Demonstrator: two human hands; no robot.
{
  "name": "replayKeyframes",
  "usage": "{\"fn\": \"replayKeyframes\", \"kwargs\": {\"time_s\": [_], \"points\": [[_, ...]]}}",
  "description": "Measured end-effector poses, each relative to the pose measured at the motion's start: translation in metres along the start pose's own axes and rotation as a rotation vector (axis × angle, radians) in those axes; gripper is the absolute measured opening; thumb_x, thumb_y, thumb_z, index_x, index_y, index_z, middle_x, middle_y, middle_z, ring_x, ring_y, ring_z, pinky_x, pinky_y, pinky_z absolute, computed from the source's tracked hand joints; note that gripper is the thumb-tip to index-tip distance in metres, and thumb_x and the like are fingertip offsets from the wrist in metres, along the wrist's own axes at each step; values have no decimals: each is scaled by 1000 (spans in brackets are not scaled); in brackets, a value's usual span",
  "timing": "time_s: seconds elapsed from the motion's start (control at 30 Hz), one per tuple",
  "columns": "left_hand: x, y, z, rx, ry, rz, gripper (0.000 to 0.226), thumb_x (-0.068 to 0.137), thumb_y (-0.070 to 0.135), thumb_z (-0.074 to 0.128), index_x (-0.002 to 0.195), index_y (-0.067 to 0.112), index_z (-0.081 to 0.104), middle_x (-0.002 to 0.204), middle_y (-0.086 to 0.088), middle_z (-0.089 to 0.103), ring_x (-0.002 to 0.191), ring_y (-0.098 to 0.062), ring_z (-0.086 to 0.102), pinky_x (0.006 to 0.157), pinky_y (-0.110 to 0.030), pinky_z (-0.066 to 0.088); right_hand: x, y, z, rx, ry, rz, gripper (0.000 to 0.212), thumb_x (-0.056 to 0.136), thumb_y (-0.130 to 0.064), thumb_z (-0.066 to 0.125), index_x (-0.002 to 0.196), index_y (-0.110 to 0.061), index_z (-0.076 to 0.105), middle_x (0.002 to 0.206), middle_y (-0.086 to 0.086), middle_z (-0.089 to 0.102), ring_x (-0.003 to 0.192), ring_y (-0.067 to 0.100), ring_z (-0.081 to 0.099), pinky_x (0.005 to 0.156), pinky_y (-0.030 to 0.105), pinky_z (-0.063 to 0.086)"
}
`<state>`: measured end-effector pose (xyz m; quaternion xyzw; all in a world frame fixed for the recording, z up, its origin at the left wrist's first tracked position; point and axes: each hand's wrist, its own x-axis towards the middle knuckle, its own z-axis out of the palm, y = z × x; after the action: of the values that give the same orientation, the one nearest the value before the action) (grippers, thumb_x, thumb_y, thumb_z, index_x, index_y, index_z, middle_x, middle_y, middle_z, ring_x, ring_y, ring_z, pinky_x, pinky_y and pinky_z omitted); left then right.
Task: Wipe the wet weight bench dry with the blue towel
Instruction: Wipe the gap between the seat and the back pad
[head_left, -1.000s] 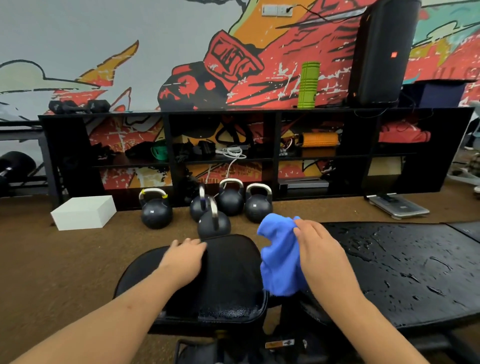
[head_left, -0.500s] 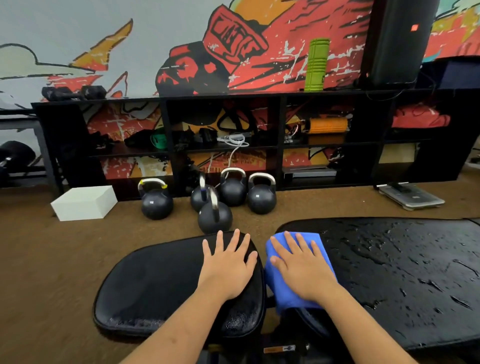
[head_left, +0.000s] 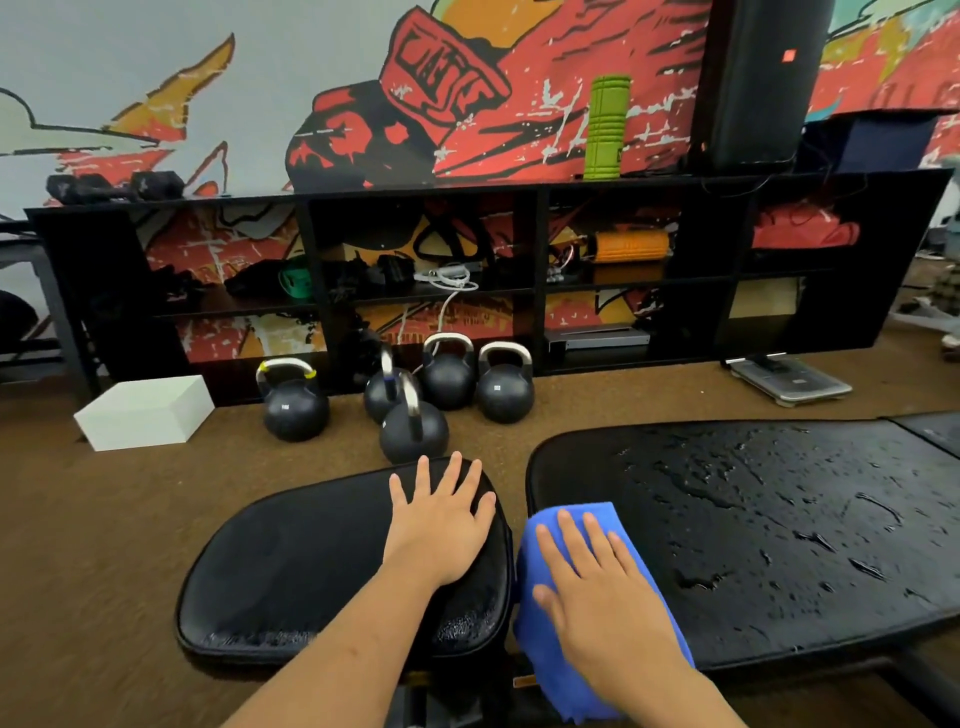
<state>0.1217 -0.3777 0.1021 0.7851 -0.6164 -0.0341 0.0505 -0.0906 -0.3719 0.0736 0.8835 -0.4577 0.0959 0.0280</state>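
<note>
The black weight bench has two pads. Its long pad (head_left: 769, 530) on the right is covered with water drops and streaks. The smaller seat pad (head_left: 301, 561) on the left shows wet beads along its near edge. The blue towel (head_left: 550, 644) lies over the long pad's left near end and hangs over its front edge. My right hand (head_left: 597, 587) presses flat on the towel, fingers straight. My left hand (head_left: 441, 525) rests flat on the seat pad's right end, fingers spread.
Several black kettlebells (head_left: 413, 431) stand on the brown floor just beyond the bench. A white box (head_left: 145, 410) sits at the left, a scale (head_left: 789, 382) at the right. A black shelf unit (head_left: 441, 270) lines the painted wall.
My right hand brought the towel down from the air onto the long pad and slid it toward the near edge. My left hand moved to the seat pad's right end and flattened.
</note>
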Motion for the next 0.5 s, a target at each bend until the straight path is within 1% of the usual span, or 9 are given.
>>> {"fn": "replayKeyframes", "kwargs": {"time_s": [0.07, 0.1, 0.13, 0.17, 0.2, 0.27, 0.37, 0.43, 0.5], "points": [[0, 0, 0, 5, 4, -3, 61, 100, 59, 7, 157, 38, -4, 165, 10, -9, 151, -30, -16, 119, -61, -7, 14, 5, -5, 5, 5, -18, 75, 101, -49, 1, 135, -15, 58, 143, 4, 53, 127, 28, 56, 109, 38, 33], [1, 0, 1, 6, 3, -3, 61, 100, 59, 7, 157, 38, -4, 165, 11, -9, 151, -30, -16, 119, -61, -7, 26, 6, -8, 30, -42, -44, 77, 99, -52, -2, 146, -13, 44, 153, 3, 37, 139, 26, 42, 116, 38, 27], [1, 0, 2, 10, 2, -3, 61, 100, 59, 8, 157, 38, -4, 165, 11, -9, 151, -30, -16, 119, -60, -7, 44, 9, -10, 76, -112, -72, 78, 95, -55, -2, 154, -12, 26, 161, 2, 19, 148, 24, 23, 120, 37, 15], [1, 0, 2, 14, 4, -2, 61, 100, 58, 8, 157, 39, -4, 165, 11, -9, 151, -30, -16, 119, -60, -7, 64, 11, -10, 90, -150, -66, 76, 95, -55, 3, 156, -12, 12, 164, 3, 5, 152, 22, 6, 121, 36, 6], [1, 0, 3, 15, 6, -4, 61, 100, 58, 8, 156, 39, -5, 165, 12, -10, 151, -29, -16, 119, -60, -7, 86, 13, -6, 67, -165, -37, 71, 99, -53, 12, 157, -12, 6, 164, 6, -2, 152, 23, -3, 121, 37, 1], [3, -1, 4, 7, 8, -4, 60, 100, 58, 8, 156, 40, -5, 165, 12, -10, 151, -29, -16, 119, -60, -6, 121, 9, -6, 5, -187, 26, 65, 103, -47, 23, 157, -13, 9, 165, 9, -4, 151, 26, -9, 120, 47, -4], [2, -2, 5, 3, -3, 1, 60, 101, 57, 7, 156, 39, -6, 165, 11, -11, 151, -30, -16, 119, -61, -5, 138, 2, -2, -27, -219, 133, 59, 102, -49, 21, 156, -25, 15, 163, 10, -11, 148, 37, -18, 114, 60, -11], [1, -2, 4, 5, -5, 6, 60, 101, 57, 7, 156, 39, -6, 165, 11, -11, 151, -31, -15, 119, -61, -5, 126, -1, -3, 3, -216, 178, 58, 102, -50, 19, 156, -30, 11, 162, 16, -13, 147, 40, -17, 118, 57, -7], [1, 0, 3, 0, -7, 10, 61, 100, 57, 8, 157, 38, -4, 166, 10, -9, 151, -32, -14, 119, -61, -5, 102, -5, -7, 12, -206, 174, 62, 103, -49, 19, 157, -26, 2, 163, 18, -10, 149, 36, -13, 121, 50, -1]]}}
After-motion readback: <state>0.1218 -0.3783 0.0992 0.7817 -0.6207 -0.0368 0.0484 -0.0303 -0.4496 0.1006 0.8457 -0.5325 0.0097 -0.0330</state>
